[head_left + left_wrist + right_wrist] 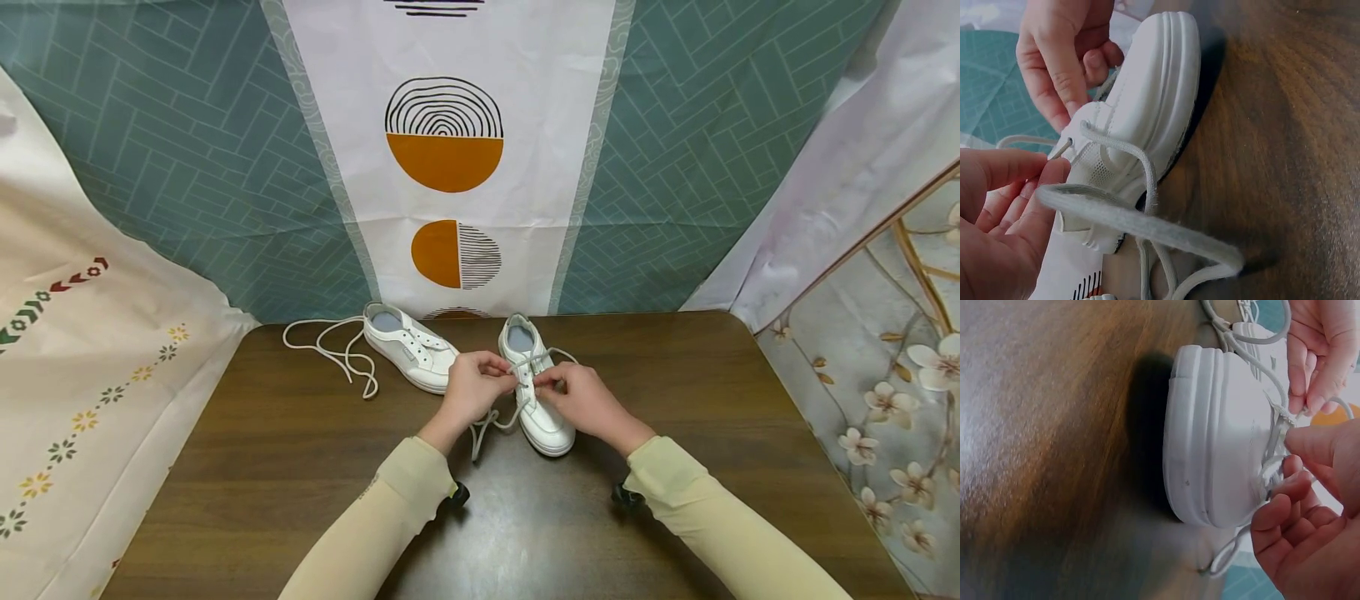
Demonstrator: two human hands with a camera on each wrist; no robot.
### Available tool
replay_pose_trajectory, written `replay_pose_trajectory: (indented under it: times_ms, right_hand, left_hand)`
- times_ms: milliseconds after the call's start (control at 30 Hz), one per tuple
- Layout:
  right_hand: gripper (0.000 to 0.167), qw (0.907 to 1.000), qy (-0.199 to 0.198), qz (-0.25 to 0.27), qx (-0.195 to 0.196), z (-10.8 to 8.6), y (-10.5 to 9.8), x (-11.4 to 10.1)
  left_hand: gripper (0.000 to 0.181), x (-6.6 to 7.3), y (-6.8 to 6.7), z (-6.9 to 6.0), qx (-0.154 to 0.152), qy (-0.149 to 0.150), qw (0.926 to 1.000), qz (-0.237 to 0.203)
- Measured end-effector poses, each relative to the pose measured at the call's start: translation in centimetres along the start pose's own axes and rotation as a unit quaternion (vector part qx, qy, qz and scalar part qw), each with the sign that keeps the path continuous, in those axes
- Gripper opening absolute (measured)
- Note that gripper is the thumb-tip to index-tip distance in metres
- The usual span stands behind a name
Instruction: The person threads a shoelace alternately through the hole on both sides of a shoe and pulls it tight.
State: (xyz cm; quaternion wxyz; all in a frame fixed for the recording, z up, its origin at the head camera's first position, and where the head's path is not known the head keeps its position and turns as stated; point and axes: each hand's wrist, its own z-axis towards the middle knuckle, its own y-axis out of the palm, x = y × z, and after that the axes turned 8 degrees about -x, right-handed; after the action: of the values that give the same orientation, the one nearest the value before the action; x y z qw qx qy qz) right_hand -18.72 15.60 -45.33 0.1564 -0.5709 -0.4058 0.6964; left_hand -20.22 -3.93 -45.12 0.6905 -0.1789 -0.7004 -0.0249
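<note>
A white lace-up shoe [546,423] stands on the table, its toe towards me. From its left side my left hand [474,385] pinches a pale shoelace [1062,149] between thumb and forefinger, right at an eyelet. My right hand [583,400] is on the other side, thumb and fingertips pinching the shoe's eyelet edge; the fingers partly hide what lies between them. In the right wrist view, both hands meet over the lacing, with the left hand [1329,353] beyond the right hand [1310,531]. A loose length of lace hangs over the shoe's left side onto the table.
A second white shoe [408,354] lies to the left, angled, its long loose lace [347,357] spread on the table beside it. The brown wooden table [247,467] ends at a patterned cloth backdrop [450,208] behind the shoes.
</note>
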Motion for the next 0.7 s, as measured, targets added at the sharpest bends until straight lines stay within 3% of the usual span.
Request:
replay_pose_trajectory:
  times_ms: [267, 700]
  right_hand:
    - [0.011, 0.9999, 0.003, 0.013, 0.008, 0.32, 0.18, 0.23]
    - [0.013, 0.9999, -0.010, -0.010, -0.001, 0.55, 0.47, 0.24]
  left_hand:
    - [0.013, 0.15, 0.36, -0.32, 0.019, 0.015, 0.9986, 0.047]
    - [0.010, 0.03, 0.81, -0.45, -0.015, 0.020, 0.9967, 0.077]
